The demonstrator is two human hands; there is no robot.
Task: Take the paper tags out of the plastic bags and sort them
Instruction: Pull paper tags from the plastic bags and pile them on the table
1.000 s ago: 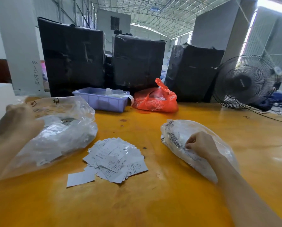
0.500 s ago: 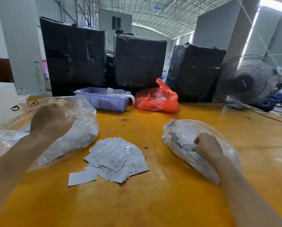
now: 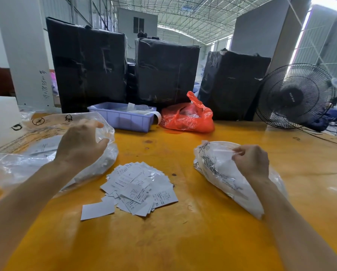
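Our right hand (image 3: 250, 163) pinches the smaller plastic bag (image 3: 222, 173) at center right, probably to open it. Our left hand (image 3: 81, 143), fingers spread, rests on the big bag (image 3: 36, 153) at left, steadying it beside the tags (image 3: 138, 188).

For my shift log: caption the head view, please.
Right hand pinches a small clear plastic bag; left hand rests on a larger one, white paper tags between.

A loose pile of white paper tags (image 3: 138, 187) is lying on the surface, printed with small text and size letters, one blank tag (image 3: 97, 210) sitting just beside it. A large clear plastic bag (image 3: 26, 153) is slumping to the left; a smaller clear bag (image 3: 218, 171) is lying crumpled to the right.
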